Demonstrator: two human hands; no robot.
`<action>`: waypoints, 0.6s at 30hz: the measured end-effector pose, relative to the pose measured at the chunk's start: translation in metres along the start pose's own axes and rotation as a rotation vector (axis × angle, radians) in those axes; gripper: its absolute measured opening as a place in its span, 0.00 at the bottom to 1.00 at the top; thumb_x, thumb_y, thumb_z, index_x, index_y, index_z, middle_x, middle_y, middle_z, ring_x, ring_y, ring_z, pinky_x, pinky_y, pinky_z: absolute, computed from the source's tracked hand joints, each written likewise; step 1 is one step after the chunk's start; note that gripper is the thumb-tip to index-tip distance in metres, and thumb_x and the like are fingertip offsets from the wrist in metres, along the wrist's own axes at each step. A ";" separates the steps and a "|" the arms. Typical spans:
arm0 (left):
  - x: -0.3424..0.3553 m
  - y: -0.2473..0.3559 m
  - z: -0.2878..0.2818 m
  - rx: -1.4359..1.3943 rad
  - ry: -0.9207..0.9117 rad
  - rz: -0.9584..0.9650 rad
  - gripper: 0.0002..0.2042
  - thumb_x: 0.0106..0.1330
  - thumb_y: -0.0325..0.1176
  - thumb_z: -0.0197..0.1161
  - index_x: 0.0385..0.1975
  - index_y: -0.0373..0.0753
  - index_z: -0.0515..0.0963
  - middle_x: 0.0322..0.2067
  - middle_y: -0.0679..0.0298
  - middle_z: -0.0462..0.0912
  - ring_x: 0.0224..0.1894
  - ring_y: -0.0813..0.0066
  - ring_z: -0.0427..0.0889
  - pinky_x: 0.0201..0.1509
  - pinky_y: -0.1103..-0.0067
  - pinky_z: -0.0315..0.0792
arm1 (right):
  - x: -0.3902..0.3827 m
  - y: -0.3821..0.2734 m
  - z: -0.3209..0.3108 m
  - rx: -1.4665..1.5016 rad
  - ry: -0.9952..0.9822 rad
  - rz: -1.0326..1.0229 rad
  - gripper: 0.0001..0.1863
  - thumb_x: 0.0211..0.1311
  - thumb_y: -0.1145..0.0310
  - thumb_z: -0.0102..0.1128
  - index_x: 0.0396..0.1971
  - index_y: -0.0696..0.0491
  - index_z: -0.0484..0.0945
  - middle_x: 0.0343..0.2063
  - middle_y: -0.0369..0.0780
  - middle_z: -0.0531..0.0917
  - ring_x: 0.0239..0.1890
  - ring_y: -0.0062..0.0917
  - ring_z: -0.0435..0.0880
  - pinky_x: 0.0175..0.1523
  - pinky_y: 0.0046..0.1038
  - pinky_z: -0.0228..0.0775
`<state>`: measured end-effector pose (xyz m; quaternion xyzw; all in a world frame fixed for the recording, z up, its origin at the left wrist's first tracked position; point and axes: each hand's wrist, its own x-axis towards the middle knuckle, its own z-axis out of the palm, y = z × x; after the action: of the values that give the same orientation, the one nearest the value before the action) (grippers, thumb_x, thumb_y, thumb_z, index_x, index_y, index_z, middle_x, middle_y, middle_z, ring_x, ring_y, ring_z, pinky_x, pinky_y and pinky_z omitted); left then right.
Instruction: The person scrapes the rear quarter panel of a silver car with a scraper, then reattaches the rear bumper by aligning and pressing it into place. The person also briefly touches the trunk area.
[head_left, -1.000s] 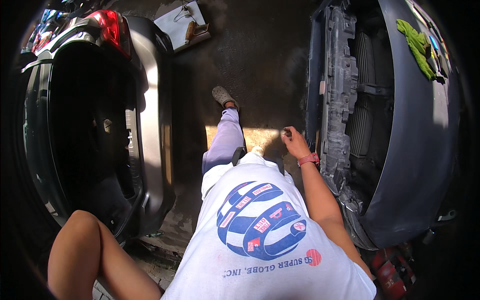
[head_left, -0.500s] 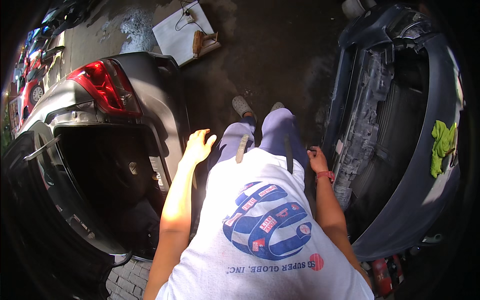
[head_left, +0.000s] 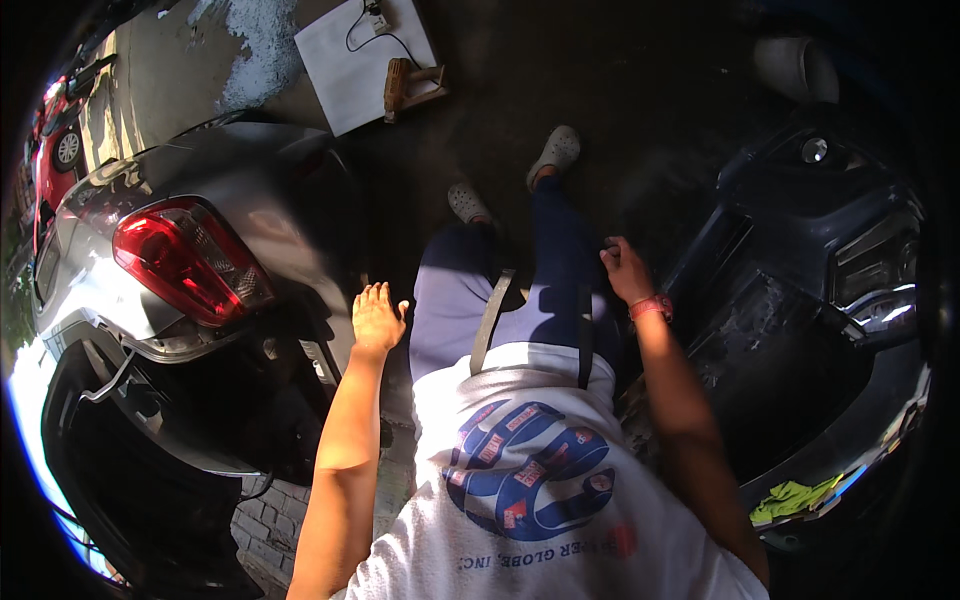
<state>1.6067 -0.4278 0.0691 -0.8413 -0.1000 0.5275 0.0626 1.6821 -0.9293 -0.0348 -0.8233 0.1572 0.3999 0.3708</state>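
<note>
My left hand (head_left: 378, 318) hangs in sunlight with its fingers stretched out and nothing in it. It is nearest to the rear corner of a grey car (head_left: 285, 160), apart from it. The car's red tail light (head_left: 187, 258) lies to the left, above the dark opening of its raised-lid rear. On the other side, my right hand (head_left: 625, 270), with a red band (head_left: 650, 307) at the wrist, has its fingers curled in and shows nothing held. Right of it is a dark car front (head_left: 800, 235) with a headlight (head_left: 876, 270), not touched by the hand.
Ahead on the dark floor lies a white board (head_left: 350, 85) with a corded tool shaped like a heat gun (head_left: 397, 88). A pale bucket (head_left: 797, 68) stands far right. A lime-green cloth (head_left: 795, 497) lies on the dark car part. Paving bricks (head_left: 270, 525) show at lower left.
I have stepped forward, my right foot now ahead. The grey car and the dark car front have shifted back in view. Both hands have swung slightly, and the green cloth sits lower.
</note>
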 end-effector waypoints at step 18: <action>0.284 -0.071 0.040 0.697 -0.322 -0.001 0.49 0.82 0.66 0.45 0.86 0.31 0.41 0.88 0.51 0.35 0.90 0.53 0.27 0.89 0.52 0.21 | 0.123 -0.085 0.144 -0.617 -0.127 0.216 0.31 0.78 0.42 0.60 0.69 0.46 0.77 0.66 0.42 0.83 0.71 0.44 0.78 0.72 0.54 0.65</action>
<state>1.6836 -0.2920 -0.1824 -0.6757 0.0765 0.6554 0.3287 1.7289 -0.7607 -0.1473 -0.8489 0.0917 0.5160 0.0688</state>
